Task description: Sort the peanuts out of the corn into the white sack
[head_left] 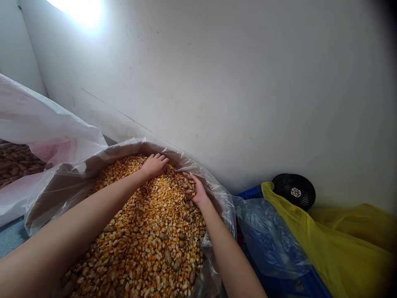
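Observation:
Yellow-orange corn kernels (145, 231) fill a large box or bag lined with clear plastic (228, 207). Unshelled peanuts (168, 257) lie scattered among the kernels, more of them along the right side. My left hand (155, 165) rests on the kernels near the far edge, palm down, its fingers slightly apart and holding nothing that shows. Beside it on the right, my right hand (197, 189) is turned palm up with its fingers curled round several peanuts (190, 185), close to the plastic liner.
At the left, a white and pink sack (62, 124) lies open with peanuts (18, 163) inside. To the right are a blue crate (252, 192), a clear bluish plastic bag (273, 236), yellow mesh (335, 252) and a round black fan-like object (294, 191). A pale wall (232, 91) stands behind.

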Tool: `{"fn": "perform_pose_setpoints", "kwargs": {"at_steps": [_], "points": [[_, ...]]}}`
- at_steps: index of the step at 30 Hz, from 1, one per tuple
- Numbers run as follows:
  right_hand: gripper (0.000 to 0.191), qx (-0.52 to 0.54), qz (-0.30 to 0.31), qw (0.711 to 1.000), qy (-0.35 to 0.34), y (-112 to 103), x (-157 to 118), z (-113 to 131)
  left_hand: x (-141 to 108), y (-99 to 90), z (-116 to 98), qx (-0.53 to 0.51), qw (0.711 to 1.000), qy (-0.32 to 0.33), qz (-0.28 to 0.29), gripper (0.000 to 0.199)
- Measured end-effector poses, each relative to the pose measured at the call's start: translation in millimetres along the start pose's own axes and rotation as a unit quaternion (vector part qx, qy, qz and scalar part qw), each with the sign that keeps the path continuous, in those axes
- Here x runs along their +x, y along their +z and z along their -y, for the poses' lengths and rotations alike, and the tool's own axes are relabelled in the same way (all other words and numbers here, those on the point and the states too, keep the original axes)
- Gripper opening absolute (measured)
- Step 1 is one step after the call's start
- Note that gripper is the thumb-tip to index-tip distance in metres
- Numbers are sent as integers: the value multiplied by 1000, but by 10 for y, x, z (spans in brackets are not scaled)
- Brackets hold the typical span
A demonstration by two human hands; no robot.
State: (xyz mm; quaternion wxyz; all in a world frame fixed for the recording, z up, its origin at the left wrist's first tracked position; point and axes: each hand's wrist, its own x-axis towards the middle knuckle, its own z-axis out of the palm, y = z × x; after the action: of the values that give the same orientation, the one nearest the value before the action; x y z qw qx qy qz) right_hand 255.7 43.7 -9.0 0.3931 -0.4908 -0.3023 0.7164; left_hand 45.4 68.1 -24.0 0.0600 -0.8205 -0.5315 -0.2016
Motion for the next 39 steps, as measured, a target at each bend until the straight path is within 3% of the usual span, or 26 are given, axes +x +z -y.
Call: {"fn": "perform_pose_setpoints", "kwargs": {"at_steps": [12,17,21,27,35,39], "points": [[25,-22,20,999,12,21,-21,9,105,-94,-169,-110,994,22,-7,29],[26,-15,36,999,24,34,-22,2,79,-84,-331,-138,983,99,74,31],[28,-14,50,998,24,31,-32,-10,107,-73,-405,-204,963,57,169,33],[29,-9,71,997,1,54,-29,-6,176,-54,-412,-282,928,40,240,34],[32,3,92,996,-11,89,-38,-8,183,24,-442,-430,852,50,295,35],[32,13,117,993,-1,88,-59,13,198,96,-447,-424,854,54,298,32]]}}
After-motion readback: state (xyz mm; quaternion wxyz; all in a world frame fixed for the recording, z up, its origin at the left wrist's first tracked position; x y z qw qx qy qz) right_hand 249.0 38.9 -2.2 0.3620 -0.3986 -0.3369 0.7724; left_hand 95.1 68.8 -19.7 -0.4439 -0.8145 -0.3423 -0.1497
